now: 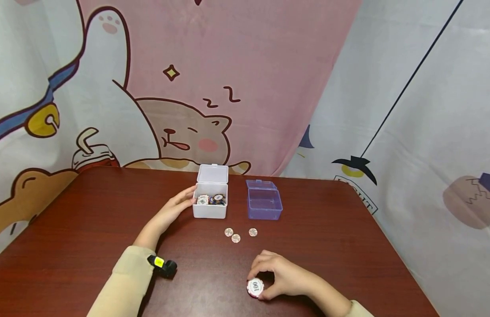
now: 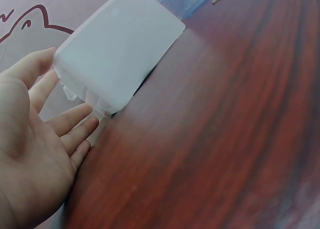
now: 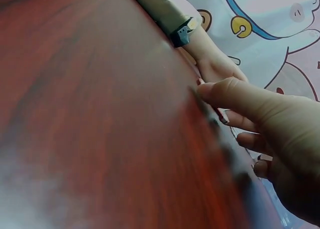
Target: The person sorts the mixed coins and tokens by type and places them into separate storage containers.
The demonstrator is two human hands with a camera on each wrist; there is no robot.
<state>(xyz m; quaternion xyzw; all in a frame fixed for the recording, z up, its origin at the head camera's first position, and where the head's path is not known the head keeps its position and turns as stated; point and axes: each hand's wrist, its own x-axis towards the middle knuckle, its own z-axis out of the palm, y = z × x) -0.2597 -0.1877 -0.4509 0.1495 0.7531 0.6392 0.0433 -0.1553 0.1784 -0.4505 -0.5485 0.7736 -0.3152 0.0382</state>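
In the head view my right hand pinches a white poker chip marked 100, thumb and fingers at its edge, close over the near part of the table. The right wrist view shows that chip edge-on in the fingers. My left hand is at the left side of a white plastic box, its fingers fairly straight against the wall. Several poker chips lie inside this box, whose lid stands raised. From the left wrist view, the palm and spread fingers face the box.
Right of the white box stands a translucent blue box with its lid tipped back. Three coins lie on the dark red wooden table in front of the boxes. A printed cloth hangs behind the table's far edge.
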